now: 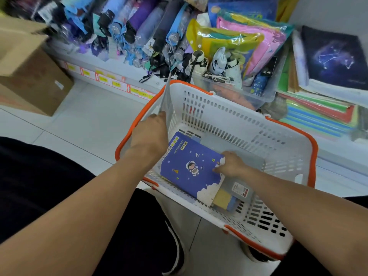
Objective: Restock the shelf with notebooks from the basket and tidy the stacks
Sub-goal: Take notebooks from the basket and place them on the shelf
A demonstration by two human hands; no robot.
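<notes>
A thin grey notebook [166, 100] is being pinched upright by the left hand [150, 134] – while a blue astronaut notebook [191, 168] in the white basket [239, 120] is being gripped by the right hand's [232, 165] curled fingers.

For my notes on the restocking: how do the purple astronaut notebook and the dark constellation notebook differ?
The astronaut notebook lies in the basket, gripped by the right hand; the constellation notebook tops a shelf stack, untouched. The astronaut one is purple with a cartoon figure; the constellation one is near black with star lines. Both lie cover up.
</notes>
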